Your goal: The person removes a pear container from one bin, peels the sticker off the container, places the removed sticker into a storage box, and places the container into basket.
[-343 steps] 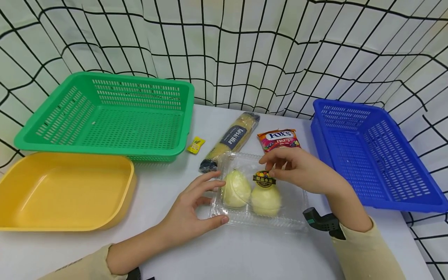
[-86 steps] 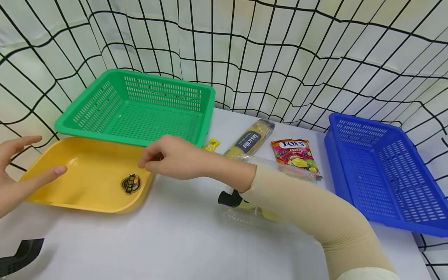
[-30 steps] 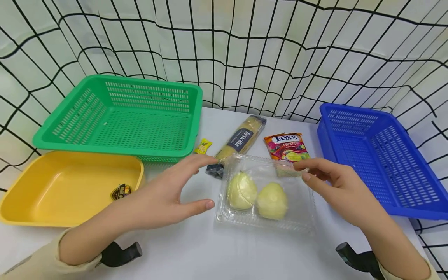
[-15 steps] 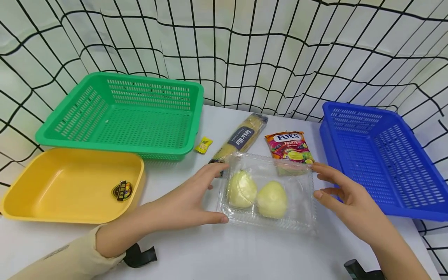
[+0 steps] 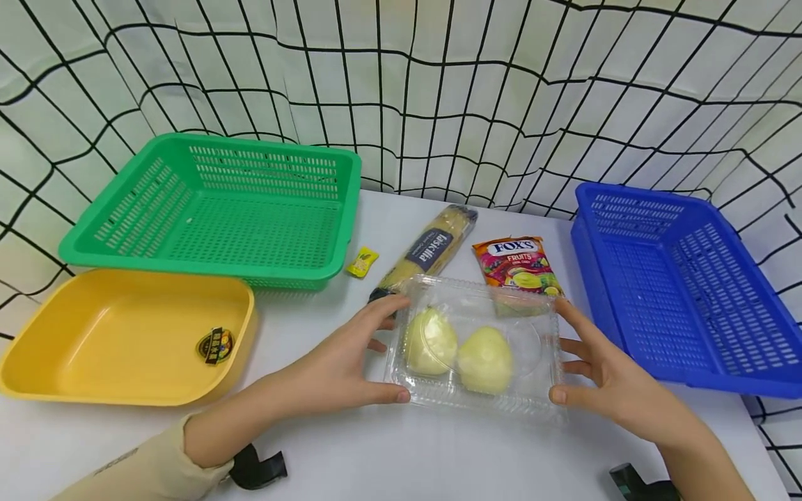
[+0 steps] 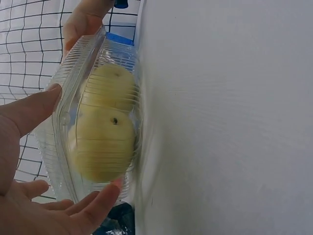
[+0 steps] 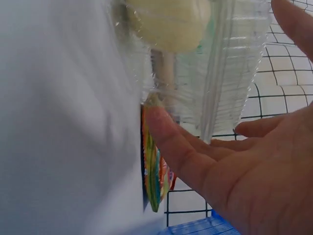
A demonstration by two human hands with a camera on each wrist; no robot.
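Observation:
A clear plastic clamshell box [image 5: 532,348] with a ribbed rim lies on the white table, holding two pale yellow, pear-like fruits [image 5: 485,360]. My left hand [image 5: 332,365] grips its left end, thumb at the front corner and forefinger at the back. In the left wrist view, the thumb [image 6: 36,108] touches the lid's rim and the fingers reach round the side. Across from it, my right hand [image 5: 617,376] holds the right end between thumb and forefinger. In the right wrist view, the forefinger [image 7: 171,137] lies along the box's low edge.
Behind the box lie a spaghetti packet [image 5: 432,247], a red candy bag [image 5: 516,263] and a small yellow wrapped candy [image 5: 362,262]. A green basket [image 5: 213,268] and yellow tub [image 5: 125,400] stand left; a blue basket [image 5: 626,334] stands right. A round black label [image 5: 215,346] lies in the tub.
The label has gone from the box's lid into the yellow tub. Both hands have come back to the box, and their fingers have closed in on its two ends.

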